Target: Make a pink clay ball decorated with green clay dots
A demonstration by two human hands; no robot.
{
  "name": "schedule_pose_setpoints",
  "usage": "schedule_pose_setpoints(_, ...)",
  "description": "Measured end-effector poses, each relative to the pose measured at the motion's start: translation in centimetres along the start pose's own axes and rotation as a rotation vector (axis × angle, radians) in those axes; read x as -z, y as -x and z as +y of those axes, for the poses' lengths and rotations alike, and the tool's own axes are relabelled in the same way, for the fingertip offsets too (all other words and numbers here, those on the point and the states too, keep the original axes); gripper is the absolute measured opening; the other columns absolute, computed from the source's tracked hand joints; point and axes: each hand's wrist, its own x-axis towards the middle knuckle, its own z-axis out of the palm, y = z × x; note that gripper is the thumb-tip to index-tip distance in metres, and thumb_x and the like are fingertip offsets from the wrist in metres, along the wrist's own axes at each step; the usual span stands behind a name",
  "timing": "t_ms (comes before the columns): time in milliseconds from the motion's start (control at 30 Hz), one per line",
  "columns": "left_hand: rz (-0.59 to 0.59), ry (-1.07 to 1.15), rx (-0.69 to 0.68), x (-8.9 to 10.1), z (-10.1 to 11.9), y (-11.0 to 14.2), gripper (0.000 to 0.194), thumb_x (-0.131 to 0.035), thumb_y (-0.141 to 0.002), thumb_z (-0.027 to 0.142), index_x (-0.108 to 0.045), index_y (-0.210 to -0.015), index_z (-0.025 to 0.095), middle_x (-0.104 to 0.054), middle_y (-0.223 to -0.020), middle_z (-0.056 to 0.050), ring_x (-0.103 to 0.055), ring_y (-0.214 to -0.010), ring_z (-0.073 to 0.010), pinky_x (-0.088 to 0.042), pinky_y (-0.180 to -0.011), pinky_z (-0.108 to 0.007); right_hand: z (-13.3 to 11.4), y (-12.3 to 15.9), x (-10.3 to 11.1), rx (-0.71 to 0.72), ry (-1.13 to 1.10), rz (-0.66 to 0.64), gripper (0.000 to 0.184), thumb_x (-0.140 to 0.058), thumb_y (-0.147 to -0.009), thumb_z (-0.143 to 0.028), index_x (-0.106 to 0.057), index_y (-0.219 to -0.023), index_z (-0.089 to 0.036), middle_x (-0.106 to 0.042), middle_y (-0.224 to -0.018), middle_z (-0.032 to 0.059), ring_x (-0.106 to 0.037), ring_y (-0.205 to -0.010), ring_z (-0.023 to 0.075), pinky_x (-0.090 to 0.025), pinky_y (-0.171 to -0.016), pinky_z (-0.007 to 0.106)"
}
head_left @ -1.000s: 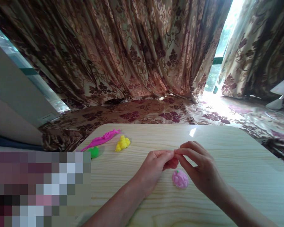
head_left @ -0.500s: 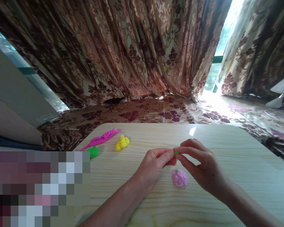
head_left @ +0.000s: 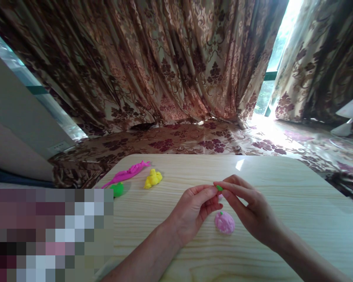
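Observation:
Between both hands, above the table, is a small piece of green modelling clay (head_left: 219, 188). My left hand (head_left: 195, 205) pinches its left side with thumb and forefinger, the other fingers curled below. The thumb and forefinger of my right hand (head_left: 250, 201) close on it from the right. A bit of pale pink shows just under the green piece; I cannot tell what it is. Below the fingertips, on the table, lies a rounded pale pink clay shape (head_left: 224, 223) with a tiny green spot at its top edge.
On the wood-patterned table (head_left: 282, 188), at the far left, lie a long magenta clay strip (head_left: 126, 173), a yellow clay lump (head_left: 153, 179) and a green clay lump (head_left: 117, 190). A blurred-out patch covers the lower left. Curtains (head_left: 164, 58) hang behind; a white lamp (head_left: 351, 111) stands far right.
The green piece, hidden between the fingertips at first, has come into sight and turned a little. My right fingers have shifted around it. The clay on the table has stayed put.

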Motion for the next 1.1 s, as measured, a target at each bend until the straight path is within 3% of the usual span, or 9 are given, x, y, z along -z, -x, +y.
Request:
schedule_pose_setpoints(100, -0.002, -0.082, -0.009, -0.03, -0.05, -0.04, 0.012, -0.068, -0.072, 0.022, -0.069, -0.074, 0.01, -0.061, -0.068, -0.002, -0.051, -0.062, -0.0076, -0.044, -0.07, -0.024, 0.38, -0.12, 0.08, -0.017, -0.034, 0.044, 0.019, -0.052, -0.089, -0.014, -0.064, -0.1, -0.023, -0.056, -0.083, 0.0021, -0.055, -0.076, 0.0146, -0.046, -0.064, 0.028)
schedule_pose_setpoints(200, 0.009, -0.211, -0.056, -0.07, -0.12, -0.1, 0.014, -0.066, -0.074, 0.022, -0.068, -0.071, 0.009, -0.058, -0.063, -0.002, -0.05, -0.063, -0.0087, -0.041, -0.067, -0.022, 0.72, -0.24, 0.09, 0.002, 0.071, 0.069, 0.012, -0.056, -0.085, -0.014, -0.065, -0.088, -0.021, -0.057, -0.079, 0.0021, -0.054, -0.074, 0.0153, -0.045, -0.064, 0.029)
schedule_pose_setpoints(300, -0.025, -0.185, -0.081, -0.07, -0.13, -0.12, 0.018, -0.058, -0.079, 0.022, -0.067, -0.07, 0.009, -0.059, -0.067, -0.003, -0.051, -0.067, -0.0106, -0.041, -0.07, -0.025, 0.64, -0.25, 0.01, 0.035, 0.195, 0.087, 0.008, -0.058, -0.083, -0.012, -0.064, -0.082, -0.018, -0.056, -0.078, 0.0029, -0.053, -0.075, 0.0165, -0.044, -0.067, 0.031)
schedule_pose_setpoints(467, -0.038, -0.07, -0.054, -0.15, 0.07, -0.01, 0.017, -0.061, -0.08, 0.024, -0.067, -0.075, 0.009, -0.06, -0.071, -0.003, -0.052, -0.068, -0.0094, -0.043, -0.074, -0.025, -0.02, -0.19, 0.04, 0.037, 0.148, 0.125, 0.01, -0.058, -0.083, -0.011, -0.064, -0.086, -0.019, -0.055, -0.082, 0.0029, -0.053, -0.078, 0.0159, -0.045, -0.065, 0.03)
schedule_pose_setpoints(667, -0.073, -0.01, -0.037, 0.01, 0.11, -0.07, 0.011, -0.064, -0.078, 0.019, -0.066, -0.074, 0.009, -0.059, -0.067, -0.002, -0.052, -0.066, -0.0084, -0.044, -0.077, -0.027, 0.24, -0.1, 0.08, 0.057, 0.011, 0.064, 0.024, -0.057, -0.084, -0.011, -0.062, -0.105, -0.022, -0.053, -0.09, 0.0041, -0.054, -0.084, 0.0161, -0.047, -0.069, 0.03)
schedule_pose_setpoints(800, -0.063, -0.048, -0.067, 0.06, -0.01, -0.05, 0.015, -0.059, -0.081, 0.021, -0.067, -0.082, 0.008, -0.062, -0.078, -0.006, -0.053, -0.072, -0.0106, -0.042, -0.076, -0.026, 0.44, -0.13, 0.16, 0.14, 0.162, 0.076, 0.023, -0.057, -0.083, -0.009, -0.064, -0.101, -0.022, -0.054, -0.088, 0.0045, -0.051, -0.083, 0.0176, -0.046, -0.069, 0.032)
schedule_pose_setpoints(933, -0.081, -0.133, -0.087, -0.18, -0.3, 0.01, 0.025, -0.054, -0.085, 0.026, -0.067, -0.075, 0.008, -0.059, -0.071, -0.005, -0.052, -0.07, -0.0108, -0.041, -0.074, -0.026, 0.44, -0.28, 0.53, 0.185, 0.326, 0.089, 0.015, -0.057, -0.082, -0.007, -0.064, -0.091, -0.017, -0.057, -0.084, 0.0057, -0.05, -0.08, 0.0182, -0.045, -0.068, 0.034)
schedule_pose_setpoints(1100, -0.075, -0.042, -0.047, -0.25, -0.78, -0.26, 0.026, -0.058, -0.083, 0.032, -0.067, -0.074, 0.01, -0.059, -0.07, -0.003, -0.052, -0.068, -0.0095, -0.042, -0.072, -0.025, 0.34, -0.18, 0.42, 0.217, 0.351, 0.128, 0.013, -0.059, -0.081, -0.006, -0.063, -0.089, -0.016, -0.056, -0.083, 0.0056, -0.049, -0.078, 0.0179, -0.044, -0.066, 0.033)
